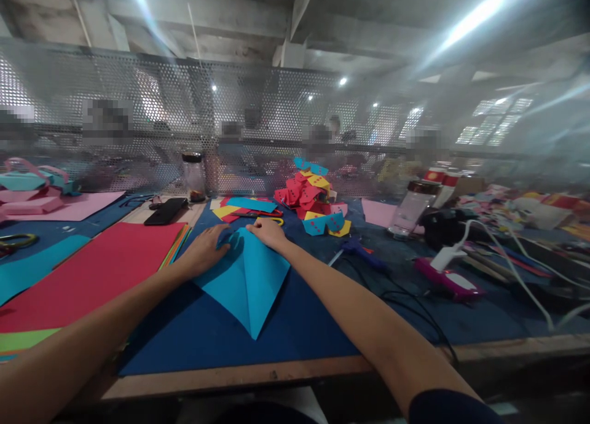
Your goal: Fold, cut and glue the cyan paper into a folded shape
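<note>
A blue sheet of paper [265,276] with a crease down its middle lies on the dark blue mat [198,344], one corner pointing toward me. My left hand [209,250] rests at the paper's far left edge, fingers stretched out and the thumb apart. At the far edge my right hand [270,233] has its fingers closed on the paper. Just beyond the hands, scissors with yellow handles [271,220] lie by several coloured paper pieces [251,204]. Farther back is a pile of folded red, yellow and blue paper shapes [308,193].
Left is a stack of coloured paper [106,267], with a black phone [166,211] behind it. Glass jars [412,209] stand far back. On the right are a blue glue gun [364,252], a magenta power strip [449,279] and cables. A perforated metal screen [258,117] closes the back.
</note>
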